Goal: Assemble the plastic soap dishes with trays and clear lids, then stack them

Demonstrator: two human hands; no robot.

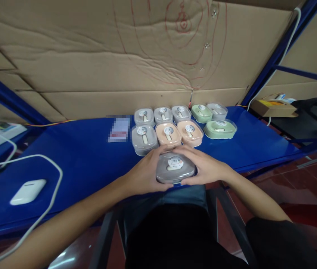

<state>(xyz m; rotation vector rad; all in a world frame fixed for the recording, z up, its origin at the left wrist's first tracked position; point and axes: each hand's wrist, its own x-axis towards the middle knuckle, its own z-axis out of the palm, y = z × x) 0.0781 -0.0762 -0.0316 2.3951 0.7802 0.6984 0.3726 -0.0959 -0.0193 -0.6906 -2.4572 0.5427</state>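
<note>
Both my hands are wrapped around a grey soap box (161,170) with a clear lid and a round sticker, at the table's front edge. My left hand (144,170) grips its left side, and my right hand (207,166) holds its right side. Just beyond stand a grey box (144,140), a peach box (168,135) and a second peach box (190,133). Behind them is a row of grey boxes (163,116) and a green box (201,113). Another green box (220,129) stands at the right.
On the blue table (91,164) lie a white earphone case (28,191) and a white cable (60,175) at the left. A blurred-out card (119,129) is left of the boxes. Cardboard (91,74) walls the back. An open carton (274,108) stands at the right.
</note>
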